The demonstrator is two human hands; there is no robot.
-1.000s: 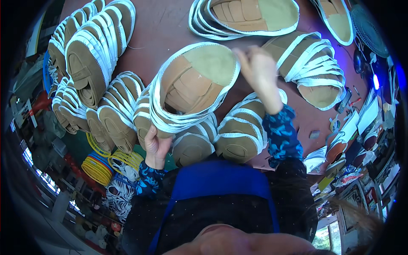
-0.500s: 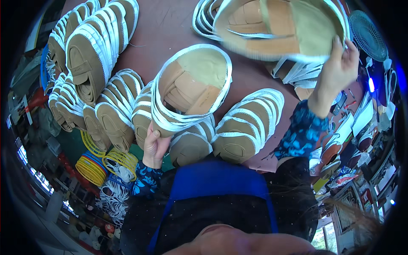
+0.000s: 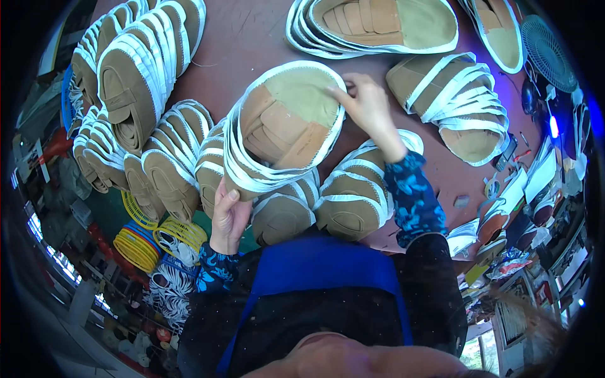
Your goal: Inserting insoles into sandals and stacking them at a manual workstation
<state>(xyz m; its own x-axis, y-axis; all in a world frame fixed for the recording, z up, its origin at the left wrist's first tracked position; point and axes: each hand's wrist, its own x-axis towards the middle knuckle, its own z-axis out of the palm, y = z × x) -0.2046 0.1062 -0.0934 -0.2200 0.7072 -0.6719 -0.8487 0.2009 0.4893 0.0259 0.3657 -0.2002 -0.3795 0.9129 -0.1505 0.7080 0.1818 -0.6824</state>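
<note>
A nested stack of brown shoe uppers [image 3: 271,179] with white edging stands tilted in front of me, its top upper [image 3: 302,94] showing a pale green and tan lining. My left hand [image 3: 229,214] grips the lower left end of this stack, thumb over the outside. At the right rim of the top upper, my right hand [image 3: 370,110] pinches the white edge, its thumb reaching inside. Just below, another row of brown uppers [image 3: 353,211] lies overlapped on the reddish-brown table [image 3: 242,38].
More overlapped uppers [image 3: 129,88] fill the left side. At the top lies a nested pile of uppers [image 3: 428,25], and a fanned pile [image 3: 469,129] sits to the right. A fan [image 3: 548,53] stands at the far right. Yellow baskets [image 3: 135,246] are below the table's left edge.
My right hand has come down and left from the top right, leaving the upper it carried on the pile there. It now touches the stack that my left hand still holds.
</note>
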